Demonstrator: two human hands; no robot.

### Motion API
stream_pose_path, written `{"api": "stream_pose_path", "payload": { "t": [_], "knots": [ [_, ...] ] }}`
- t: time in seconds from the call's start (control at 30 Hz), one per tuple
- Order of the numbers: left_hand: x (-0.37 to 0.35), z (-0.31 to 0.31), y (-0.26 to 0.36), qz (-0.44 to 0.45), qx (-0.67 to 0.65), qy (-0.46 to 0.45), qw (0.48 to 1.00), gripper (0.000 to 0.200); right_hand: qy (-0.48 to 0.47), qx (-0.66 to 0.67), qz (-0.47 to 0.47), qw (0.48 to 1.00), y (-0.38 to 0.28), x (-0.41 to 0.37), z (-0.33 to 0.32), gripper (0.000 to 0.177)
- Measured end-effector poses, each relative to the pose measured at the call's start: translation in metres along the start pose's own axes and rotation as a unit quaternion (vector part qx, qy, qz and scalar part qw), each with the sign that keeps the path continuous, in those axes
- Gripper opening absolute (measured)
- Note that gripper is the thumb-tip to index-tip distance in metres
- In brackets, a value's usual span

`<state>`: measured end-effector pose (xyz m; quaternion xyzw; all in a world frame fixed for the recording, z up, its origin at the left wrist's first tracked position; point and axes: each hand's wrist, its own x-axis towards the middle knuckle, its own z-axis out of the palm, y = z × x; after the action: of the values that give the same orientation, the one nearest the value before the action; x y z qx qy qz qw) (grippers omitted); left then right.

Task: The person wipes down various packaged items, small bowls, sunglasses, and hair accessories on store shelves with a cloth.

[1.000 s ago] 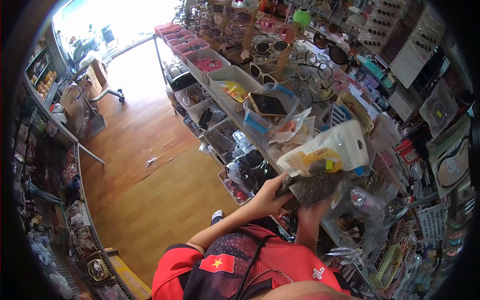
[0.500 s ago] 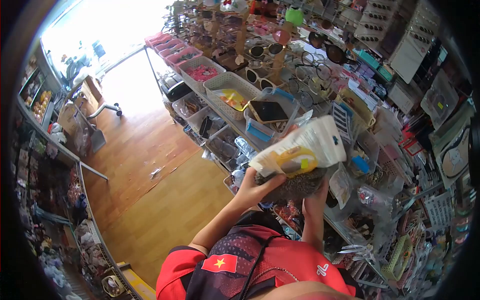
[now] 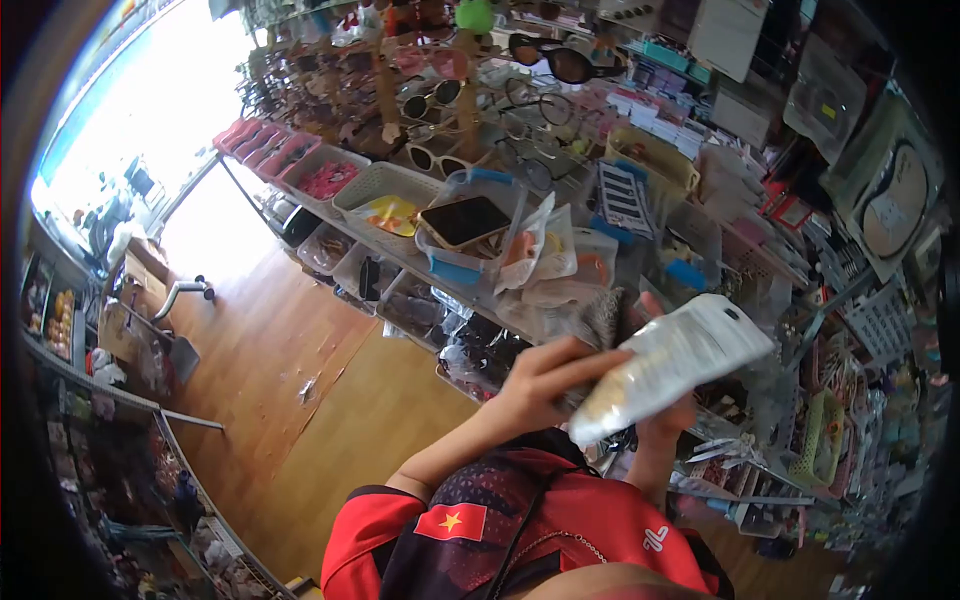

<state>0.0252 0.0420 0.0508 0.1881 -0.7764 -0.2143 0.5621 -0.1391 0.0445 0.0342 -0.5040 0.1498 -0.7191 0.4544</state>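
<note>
My right hand (image 3: 668,418) is wrapped round a whitish zip pouch (image 3: 670,365) from below and behind, with one finger showing past its upper edge. The pouch is tilted, and a hang hole shows at its upper right corner. My left hand (image 3: 548,385) is closed on a dark grey, speckled, fuzzy item (image 3: 600,318), which is partly hidden behind the fingers and the pouch. Its fingertips reach the pouch's left side. Just beyond the hands, several clear packets (image 3: 545,250) with orange contents lie on the counter.
A smartphone (image 3: 464,220) rests on a clear bin (image 3: 455,262) with blue clips. Baskets (image 3: 385,185) line the counter edge, with sunglasses (image 3: 435,160) on racks behind. Lower bins (image 3: 410,305) face the wooden floor (image 3: 330,440). Scissors (image 3: 735,452) lie at the right.
The pouch has turned from its yellow-printed side to a whitish side and moved right and down in view. The dark fuzzy item has shifted from below it to behind it. The camera view has swung right.
</note>
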Motion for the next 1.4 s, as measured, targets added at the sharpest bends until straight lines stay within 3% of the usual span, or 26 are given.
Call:
{"api": "stream_pose_path", "payload": {
  "t": [0.07,0.13,0.2,0.27,0.33,0.37,0.47,0.53,0.63,0.67,0.8,0.83,0.93,0.97,1.0,1.07,1.13,1.2,1.23,1.27,1.3,1.37,1.4],
  "knots": [
    [0.005,0.02,-0.005,0.058,-0.007,-0.087,0.994,0.065,-0.013,0.094,0.041,0.995,-0.009,-0.002,-0.008,0.061],
    [0.012,0.028,0.011,-0.046,-0.031,-0.17,0.984,0.069,-0.033,0.108,0.033,0.993,-0.021,-0.004,-0.016,0.06],
    [0.012,0.041,0.007,-0.046,-0.022,-0.192,0.98,0.067,-0.044,0.142,0.005,0.989,-0.03,-0.004,-0.032,0.066],
    [0.014,0.053,-0.003,0.022,-0.035,-0.18,0.983,0.073,-0.037,0.198,-0.015,0.979,-0.041,-0.002,-0.039,0.078],
    [0.016,0.062,-0.007,0.055,-0.027,-0.181,0.982,0.076,0.013,0.092,-0.075,0.993,-0.049,-0.006,-0.03,0.088],
    [0.016,0.066,-0.007,0.054,-0.014,-0.189,0.98,0.075,0.044,0.121,-0.08,0.989,-0.048,-0.007,-0.031,0.097],
    [0.019,0.076,-0.003,0.042,0.002,-0.225,0.974,0.075,0.083,-0.079,-0.09,0.989,-0.054,-0.01,-0.028,0.09],
    [0.017,0.084,-0.002,0.027,0.016,-0.25,0.968,0.075,0.104,-0.06,-0.047,0.992,-0.066,-0.008,-0.032,0.084],
    [0.022,0.077,0.004,0.008,-0.041,-0.23,0.972,0.072,0.114,0.051,-0.032,0.992,-0.085,-0.009,-0.052,0.078],
    [0.024,0.073,0.007,-0.026,-0.069,-0.164,0.984,0.063,0.113,0.101,-0.036,0.988,-0.091,-0.009,-0.058,0.077],
    [0.031,0.082,0.005,0.071,-0.095,0.033,0.992,0.047,0.162,0.131,-0.013,0.978,-0.1,-0.016,-0.07,0.071],
    [0.032,0.091,0.005,0.106,-0.101,0.077,0.986,0.044,0.249,0.127,0.001,0.96,-0.096,-0.027,-0.077,0.064],
    [0.03,0.127,0.012,0.066,-0.088,0.142,0.984,0.043,0.295,0.132,0.061,0.944,-0.089,-0.033,-0.093,0.055],
    [0.03,0.135,0.013,0.057,-0.102,0.115,0.986,0.043,0.231,0.205,0.073,0.948,-0.09,-0.036,-0.094,0.052],
    [0.026,0.144,0.016,0.022,-0.073,0.097,0.992,0.042,0.214,0.222,0.059,0.95,-0.09,-0.037,-0.094,0.052],
    [0.033,0.149,0.02,0.099,0.138,0.109,0.979,0.049,0.18,0.255,0.033,0.949,-0.089,-0.039,-0.09,0.051],
    [0.04,0.151,0.019,0.067,0.111,0.111,0.985,0.053,0.154,0.246,0.031,0.957,-0.095,-0.037,-0.089,0.051],
    [0.041,0.158,0.017,-0.009,-0.042,0.137,0.99,0.056,0.139,0.245,0.023,0.959,-0.099,-0.035,-0.087,0.051],
    [0.039,0.17,0.013,-0.07,-0.182,0.16,0.968,0.057,0.137,0.248,0.016,0.959,-0.101,-0.035,-0.086,0.052],
    [0.034,0.17,0.011,-0.139,-0.25,0.11,0.952,0.055,0.136,0.251,0.009,0.958,-0.103,-0.037,-0.086,0.052],
    [0.029,0.169,0.009,-0.212,-0.309,0.065,0.925,0.054,0.189,0.212,0.006,0.959,-0.104,-0.04,-0.089,0.052],
    [0.02,0.167,0.001,-0.246,-0.322,0.032,0.914,0.048,0.291,0.13,0.001,0.948,-0.11,-0.044,-0.101,0.052],
    [0.014,0.166,-0.004,-0.263,-0.329,0.016,0.907,0.045,0.292,0.12,-0.013,0.949,-0.116,-0.046,-0.11,0.053]
  ]
}}
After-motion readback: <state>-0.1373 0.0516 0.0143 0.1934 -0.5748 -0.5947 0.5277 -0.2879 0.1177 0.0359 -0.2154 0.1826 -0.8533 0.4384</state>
